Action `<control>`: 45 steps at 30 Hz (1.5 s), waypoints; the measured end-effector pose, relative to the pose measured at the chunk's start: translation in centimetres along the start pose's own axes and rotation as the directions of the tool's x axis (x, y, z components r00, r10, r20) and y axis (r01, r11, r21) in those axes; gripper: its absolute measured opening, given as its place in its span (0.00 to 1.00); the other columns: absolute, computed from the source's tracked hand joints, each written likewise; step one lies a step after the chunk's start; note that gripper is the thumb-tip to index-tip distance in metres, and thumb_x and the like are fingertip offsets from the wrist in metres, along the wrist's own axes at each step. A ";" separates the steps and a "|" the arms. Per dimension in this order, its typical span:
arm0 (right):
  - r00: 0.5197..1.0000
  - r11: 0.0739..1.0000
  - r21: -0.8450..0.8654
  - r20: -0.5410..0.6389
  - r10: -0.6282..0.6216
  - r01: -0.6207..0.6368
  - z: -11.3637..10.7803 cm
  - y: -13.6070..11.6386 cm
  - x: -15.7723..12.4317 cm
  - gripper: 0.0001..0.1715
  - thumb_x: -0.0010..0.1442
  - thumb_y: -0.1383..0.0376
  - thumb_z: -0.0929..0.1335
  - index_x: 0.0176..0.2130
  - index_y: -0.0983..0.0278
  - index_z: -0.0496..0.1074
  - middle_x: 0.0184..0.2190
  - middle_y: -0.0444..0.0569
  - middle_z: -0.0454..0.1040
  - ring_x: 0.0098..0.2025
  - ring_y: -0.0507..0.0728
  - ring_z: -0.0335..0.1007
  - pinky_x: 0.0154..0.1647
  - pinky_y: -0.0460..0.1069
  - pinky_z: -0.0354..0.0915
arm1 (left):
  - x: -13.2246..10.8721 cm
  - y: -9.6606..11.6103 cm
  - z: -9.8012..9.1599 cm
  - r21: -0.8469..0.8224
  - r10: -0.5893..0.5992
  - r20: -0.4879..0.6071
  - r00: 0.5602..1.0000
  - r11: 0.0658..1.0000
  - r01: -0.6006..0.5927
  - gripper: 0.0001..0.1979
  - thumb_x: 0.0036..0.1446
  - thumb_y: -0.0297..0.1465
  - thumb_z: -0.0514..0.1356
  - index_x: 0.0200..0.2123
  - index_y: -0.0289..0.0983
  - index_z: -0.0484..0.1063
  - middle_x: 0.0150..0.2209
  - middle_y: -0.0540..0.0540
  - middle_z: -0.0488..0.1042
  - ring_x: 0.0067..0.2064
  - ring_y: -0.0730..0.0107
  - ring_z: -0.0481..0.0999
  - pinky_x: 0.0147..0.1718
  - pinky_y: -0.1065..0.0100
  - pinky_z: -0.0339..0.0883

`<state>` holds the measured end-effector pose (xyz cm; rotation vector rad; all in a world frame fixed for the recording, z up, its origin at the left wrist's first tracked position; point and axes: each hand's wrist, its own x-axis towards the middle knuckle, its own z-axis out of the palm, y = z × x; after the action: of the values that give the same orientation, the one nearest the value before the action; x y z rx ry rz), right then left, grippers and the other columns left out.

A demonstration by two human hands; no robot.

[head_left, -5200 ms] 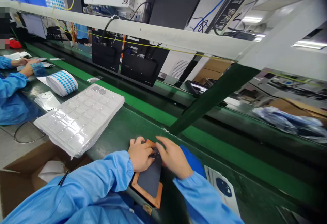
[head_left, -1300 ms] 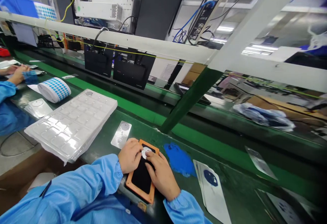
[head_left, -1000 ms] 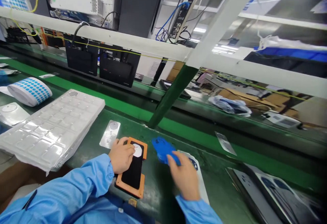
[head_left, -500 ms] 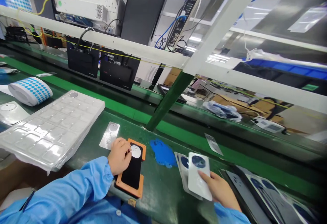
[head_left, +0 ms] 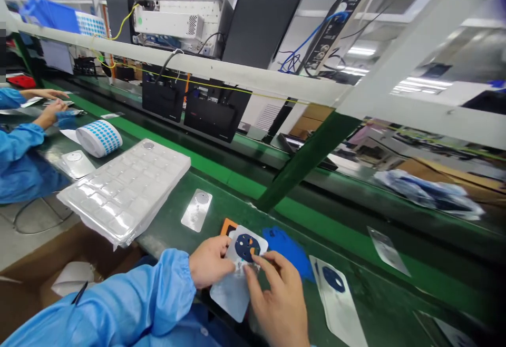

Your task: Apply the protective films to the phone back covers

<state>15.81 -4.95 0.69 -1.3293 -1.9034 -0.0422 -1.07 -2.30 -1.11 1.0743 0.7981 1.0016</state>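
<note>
Left hand (head_left: 211, 262) with fingers together, gripping the left edge of a clear sheet (head_left: 237, 283) printed with a navy circle; right hand (head_left: 276, 297) with fingers apart, tips pinching the same sheet. Sheet raised over an orange jig (head_left: 227, 227) at the near edge of the bench (head_left: 221, 204). Beside it, blue film (head_left: 288, 252) and a foil card (head_left: 196, 210). Farther left, a blister tray (head_left: 124, 189), then a sticker roll (head_left: 98, 137). Below the edge, a cardboard box (head_left: 23, 262) holding white paper (head_left: 71, 278). At far left, a co-worker's hands (head_left: 49, 112).

The pale film sheet (head_left: 233, 299) I'm holding carries a navy circle, an orange jig (head_left: 228, 226) peeks out behind it, and the roll (head_left: 98, 138) up the bench is white with blue dots.
</note>
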 end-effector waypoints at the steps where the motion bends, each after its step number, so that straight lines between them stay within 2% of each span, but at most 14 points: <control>1: 0.997 0.998 -0.006 0.047 -0.064 0.064 -0.1 0.2 0.3 0.15 0.62 0.55 0.67 0.44 0.59 0.76 0.47 0.56 0.73 0.50 0.64 0.69 0.53 0.61 0.66 | -0.3 0.0 -0.4 0.038 0.008 0.004 1.000 0.999 -0.009 0.18 0.46 0.20 0.58 0.42 0.35 0.72 0.31 0.50 0.77 0.29 0.72 0.73 0.27 0.73 0.63; 3: 0.980 0.990 -0.002 0.147 -0.137 0.138 -0.1 0.3 1.0 0.12 0.63 0.57 0.66 0.42 0.59 0.76 0.44 0.54 0.75 0.47 0.62 0.71 0.50 0.58 0.68 | -0.7 0.0 -0.9 0.142 0.038 -0.007 0.999 0.989 -0.036 0.19 0.45 0.20 0.57 0.43 0.36 0.73 0.31 0.51 0.76 0.30 0.72 0.73 0.28 0.73 0.63; 7: 0.949 0.986 -0.032 0.278 -0.150 0.165 -0.1 -0.1 1.7 0.11 0.64 0.59 0.65 0.39 0.59 0.76 0.41 0.51 0.77 0.43 0.59 0.73 0.47 0.55 0.68 | -1.1 0.1 -1.2 0.357 0.106 -0.046 0.993 0.930 -0.083 0.17 0.45 0.21 0.58 0.41 0.36 0.74 0.34 0.50 0.78 0.34 0.70 0.74 0.32 0.72 0.64; 12: 0.917 0.979 -0.076 0.370 -0.150 0.191 -0.1 0.2 1.6 0.11 0.64 0.61 0.64 0.37 0.59 0.75 0.38 0.49 0.78 0.40 0.58 0.74 0.44 0.53 0.68 | -1.1 -0.2 -0.9 0.431 0.113 -0.020 0.993 0.898 -0.093 0.16 0.45 0.20 0.57 0.39 0.37 0.74 0.34 0.52 0.79 0.33 0.71 0.75 0.30 0.73 0.64; 17: 0.916 0.955 -0.148 0.351 -0.193 0.258 0.1 0.6 0.8 0.12 0.65 0.66 0.62 0.37 0.61 0.74 0.37 0.50 0.78 0.39 0.57 0.74 0.44 0.52 0.68 | -0.9 -1.1 -0.5 0.438 0.081 -0.029 0.996 0.897 -0.060 0.19 0.45 0.19 0.56 0.41 0.37 0.74 0.34 0.50 0.80 0.34 0.69 0.77 0.30 0.73 0.65; 22: 0.915 0.913 -0.242 0.320 -0.245 0.329 -0.4 -0.3 0.1 0.11 0.64 0.68 0.63 0.43 0.65 0.74 0.43 0.55 0.76 0.45 0.59 0.72 0.49 0.54 0.67 | -1.1 -0.5 -0.1 0.462 0.099 -0.027 0.995 0.883 -0.075 0.20 0.47 0.22 0.57 0.46 0.37 0.73 0.39 0.50 0.81 0.39 0.66 0.79 0.37 0.71 0.68; 28: 0.878 0.846 -0.372 0.432 -0.206 0.382 -0.3 -1.3 -0.6 0.10 0.60 0.73 0.64 0.32 0.62 0.72 0.32 0.51 0.73 0.36 0.60 0.69 0.37 0.56 0.63 | -1.2 -0.1 0.7 0.498 0.091 -0.029 0.995 0.864 -0.065 0.21 0.47 0.20 0.57 0.46 0.38 0.73 0.41 0.52 0.80 0.40 0.67 0.78 0.39 0.71 0.69; 31: 0.864 0.845 -0.334 0.433 -0.255 0.417 -0.2 -0.9 -0.5 0.12 0.60 0.72 0.64 0.27 0.61 0.69 0.28 0.49 0.71 0.31 0.59 0.66 0.34 0.54 0.60 | -1.0 -0.3 0.8 0.512 0.083 -0.043 0.996 0.858 -0.049 0.19 0.47 0.21 0.58 0.44 0.37 0.74 0.38 0.51 0.80 0.38 0.67 0.77 0.38 0.71 0.68; 33: 0.893 0.889 -0.271 0.369 -0.259 0.370 -0.6 0.0 0.2 0.13 0.61 0.72 0.63 0.26 0.61 0.68 0.27 0.48 0.70 0.31 0.57 0.67 0.34 0.53 0.61 | -0.9 -0.5 0.8 0.480 0.085 -0.050 0.995 0.876 -0.051 0.19 0.48 0.20 0.58 0.45 0.37 0.73 0.38 0.50 0.80 0.39 0.66 0.77 0.39 0.70 0.69; 36: 0.974 0.973 -0.165 0.181 -0.133 0.163 -2.1 1.7 2.1 0.10 0.62 0.68 0.64 0.28 0.61 0.68 0.29 0.46 0.73 0.32 0.55 0.69 0.34 0.50 0.62 | -0.7 -0.9 0.4 0.406 0.048 -0.065 0.997 0.914 -0.018 0.21 0.48 0.19 0.56 0.47 0.36 0.72 0.40 0.48 0.80 0.40 0.65 0.78 0.38 0.69 0.69; 38: 0.988 0.989 -0.096 0.116 -0.104 0.115 -2.9 2.4 3.0 0.07 0.62 0.66 0.65 0.31 0.60 0.69 0.31 0.46 0.75 0.33 0.54 0.70 0.36 0.49 0.64 | -0.7 -1.2 0.2 0.402 0.017 -0.096 0.995 0.915 0.023 0.21 0.47 0.20 0.56 0.46 0.36 0.72 0.39 0.48 0.80 0.39 0.64 0.78 0.36 0.69 0.69; 40: 0.970 0.977 -0.055 0.142 -0.195 0.205 -3.0 2.5 3.1 0.05 0.62 0.64 0.65 0.35 0.61 0.71 0.36 0.48 0.76 0.37 0.56 0.72 0.41 0.50 0.66 | -0.8 -1.3 0.2 0.398 0.020 -0.101 0.995 0.917 0.022 0.21 0.47 0.20 0.56 0.46 0.36 0.72 0.39 0.47 0.80 0.40 0.63 0.78 0.37 0.69 0.69; 42: 0.927 0.945 -0.056 0.221 -0.302 0.321 -2.5 1.8 2.4 0.07 0.63 0.64 0.64 0.41 0.62 0.72 0.40 0.51 0.76 0.41 0.57 0.72 0.46 0.52 0.67 | -0.9 -1.1 0.4 0.378 0.055 -0.079 0.995 0.926 -0.021 0.22 0.47 0.20 0.57 0.47 0.37 0.72 0.40 0.47 0.80 0.42 0.63 0.79 0.40 0.68 0.70; 45: 0.883 0.903 -0.165 0.335 -0.328 0.398 -1.3 0.7 0.9 0.09 0.64 0.67 0.63 0.43 0.64 0.72 0.41 0.53 0.75 0.42 0.59 0.71 0.46 0.54 0.67 | -1.0 -0.5 0.9 0.380 0.096 -0.052 0.994 0.922 -0.069 0.21 0.49 0.21 0.57 0.48 0.38 0.72 0.41 0.48 0.80 0.43 0.63 0.79 0.42 0.68 0.70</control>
<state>16.98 -4.55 1.85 -1.1494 -2.4558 -0.2735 -0.49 -3.62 -1.30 1.4191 1.0387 0.9820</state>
